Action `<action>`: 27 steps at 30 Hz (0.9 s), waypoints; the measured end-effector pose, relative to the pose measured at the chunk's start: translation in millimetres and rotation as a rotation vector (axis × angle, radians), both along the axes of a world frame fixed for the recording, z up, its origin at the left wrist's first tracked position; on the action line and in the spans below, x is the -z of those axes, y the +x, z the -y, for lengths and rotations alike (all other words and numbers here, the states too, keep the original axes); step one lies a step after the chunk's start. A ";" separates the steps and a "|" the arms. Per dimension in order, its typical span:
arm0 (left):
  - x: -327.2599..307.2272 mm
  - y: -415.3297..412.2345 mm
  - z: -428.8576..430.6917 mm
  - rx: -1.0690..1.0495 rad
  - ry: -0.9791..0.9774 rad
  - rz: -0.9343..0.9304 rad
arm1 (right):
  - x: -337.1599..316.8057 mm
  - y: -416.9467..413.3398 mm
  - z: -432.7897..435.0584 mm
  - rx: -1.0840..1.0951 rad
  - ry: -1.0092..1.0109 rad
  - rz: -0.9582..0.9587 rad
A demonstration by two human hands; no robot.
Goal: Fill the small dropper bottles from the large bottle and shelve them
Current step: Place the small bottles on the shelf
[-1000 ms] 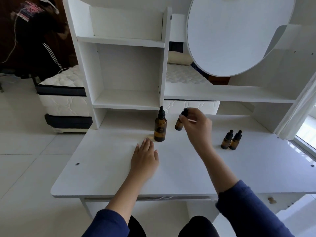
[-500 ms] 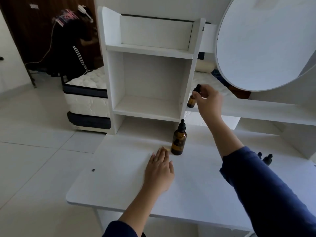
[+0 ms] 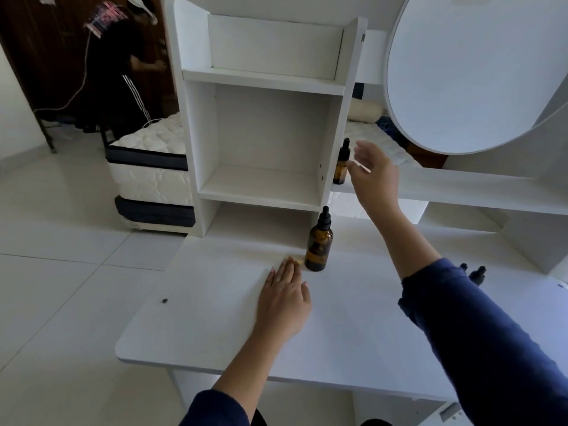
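The white desk (image 3: 215, 318) is taking up most of the space in front of the person; a round white panel (image 3: 476, 72) is leaning over its right side; a white cubby unit (image 3: 264, 186) is standing at the back left of the desk, and a long shelf (image 3: 476, 192) is running rightwards from the unit's side wall; beyond the furniture a mattress (image 3: 147, 179) is lying on a low frame, and another person in dark clothes (image 3: 116, 66) is bending by a dark wooden door. The right hand (image 3: 373, 176) is reaching up over the long shelf, its fingers spread loose and gripping nothing, its thumb tip just beside a small dropper bottle (image 3: 340, 167); I cannot tell whether the two are touching. That bottle is standing upright at the left end of the long shelf, close against the unit's wall. The left hand (image 3: 284, 299) is lying flat on the desk, fingers straight and together, fingertips near the foot of the large bottle (image 3: 319, 244), which is standing upright and capped just before the unit. Two more small bottles (image 3: 478, 273) are peeking out from behind the blue right sleeve (image 3: 491, 348); only their black caps are showing.
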State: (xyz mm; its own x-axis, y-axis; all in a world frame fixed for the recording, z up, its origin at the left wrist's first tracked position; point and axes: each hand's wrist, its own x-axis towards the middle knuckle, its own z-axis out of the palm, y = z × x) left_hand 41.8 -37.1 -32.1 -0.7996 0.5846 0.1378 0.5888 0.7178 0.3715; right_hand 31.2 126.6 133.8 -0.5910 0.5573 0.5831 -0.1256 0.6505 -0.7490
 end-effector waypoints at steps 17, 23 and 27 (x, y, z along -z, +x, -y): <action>0.7 -1.3 1.4 0.025 -0.022 0.025 | 59.8 155.4 -90.3 0.406 0.039 0.429; 0.0 -0.1 1.5 0.027 -0.029 0.026 | 75.0 164.3 -96.0 0.407 0.086 0.489; -0.7 0.7 0.9 0.022 -0.031 0.030 | 75.8 164.0 -92.6 0.402 0.080 0.482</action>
